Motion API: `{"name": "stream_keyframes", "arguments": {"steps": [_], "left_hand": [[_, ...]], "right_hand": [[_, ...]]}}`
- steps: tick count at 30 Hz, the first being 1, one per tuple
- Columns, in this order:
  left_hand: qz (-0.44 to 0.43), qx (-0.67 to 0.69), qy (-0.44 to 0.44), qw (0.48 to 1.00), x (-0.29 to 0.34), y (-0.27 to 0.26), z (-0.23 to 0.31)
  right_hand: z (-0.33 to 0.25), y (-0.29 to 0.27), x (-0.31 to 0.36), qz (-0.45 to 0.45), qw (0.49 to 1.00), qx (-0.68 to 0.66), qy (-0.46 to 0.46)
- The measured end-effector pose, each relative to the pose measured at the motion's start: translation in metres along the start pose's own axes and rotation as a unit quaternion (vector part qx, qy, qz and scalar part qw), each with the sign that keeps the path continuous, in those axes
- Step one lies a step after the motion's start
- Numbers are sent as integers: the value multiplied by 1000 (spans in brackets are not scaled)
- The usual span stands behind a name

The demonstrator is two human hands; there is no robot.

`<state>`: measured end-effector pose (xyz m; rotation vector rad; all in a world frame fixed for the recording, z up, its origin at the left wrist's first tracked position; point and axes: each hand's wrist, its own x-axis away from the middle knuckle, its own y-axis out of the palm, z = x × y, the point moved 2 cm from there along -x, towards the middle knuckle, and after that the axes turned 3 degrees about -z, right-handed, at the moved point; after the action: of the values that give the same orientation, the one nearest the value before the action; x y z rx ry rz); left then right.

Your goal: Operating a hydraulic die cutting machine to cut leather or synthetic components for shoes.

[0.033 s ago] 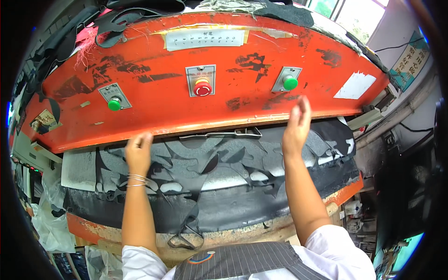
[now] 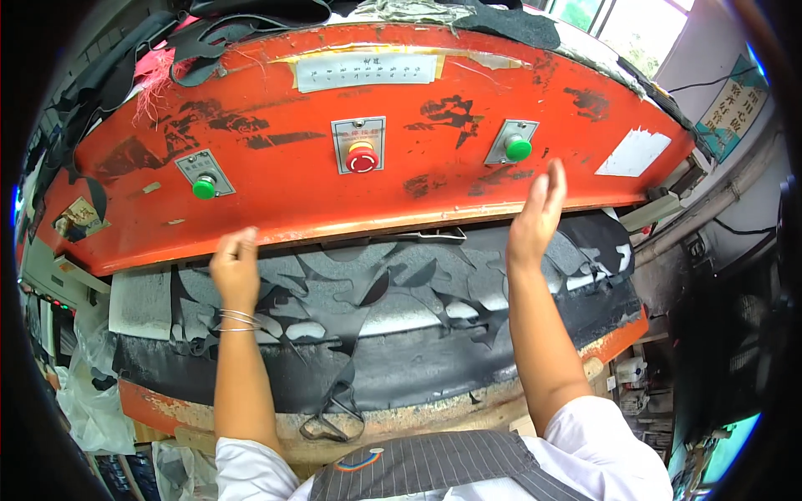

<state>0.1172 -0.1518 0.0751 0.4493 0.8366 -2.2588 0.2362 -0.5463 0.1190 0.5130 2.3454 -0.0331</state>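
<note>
My left hand (image 2: 236,265) hovers over the left part of a cut black sheet (image 2: 434,355), near the lower edge of a red machine panel (image 2: 284,196). Its fingers are loosely bent with nothing visible in them. My right hand (image 2: 535,225) is raised in front of the panel's right half, empty, fingers stretched upward below a green button (image 2: 519,149). Another green button (image 2: 204,187) sits above my left hand, and a red button (image 2: 362,158) between the two. Under the panel's edge a thin metal strip frame (image 2: 443,235) shows in part; the rest is hidden.
Curved cutouts in the sheet bare a grey-white board (image 2: 140,309). A thin black loop of scrap (image 2: 334,422) hangs over the front edge. Black material (image 2: 514,25) is heaped on top of the machine. Clear plastic bags (image 2: 96,409) hang at the left.
Both hands have moved slightly: the left one to the left and up, the right one up and to the right. Less of the metal strip frame shows under the panel.
</note>
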Motion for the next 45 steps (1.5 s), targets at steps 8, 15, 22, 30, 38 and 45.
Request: {"name": "stream_keyframes", "arguments": {"steps": [8, 15, 22, 30, 38, 45], "left_hand": [[87, -187, 245, 947, -67, -61, 84], [-153, -34, 93, 983, 36, -35, 106], [-437, 21, 90, 895, 235, 0, 148], [-347, -133, 37, 928, 249, 22, 166], [-620, -144, -9, 771, 187, 35, 154], [-145, -88, 17, 985, 21, 136, 41]], "right_hand": [[-32, 52, -60, 38, 937, 335, -92], [-36, -24, 35, -238, 944, 190, -126], [-120, -100, 199, -691, 701, 172, -36], [-109, -110, 210, -623, 747, 227, -50], [-94, -114, 194, -719, 681, 142, -20], [-22, -118, 157, -760, 632, 21, 153]]}}
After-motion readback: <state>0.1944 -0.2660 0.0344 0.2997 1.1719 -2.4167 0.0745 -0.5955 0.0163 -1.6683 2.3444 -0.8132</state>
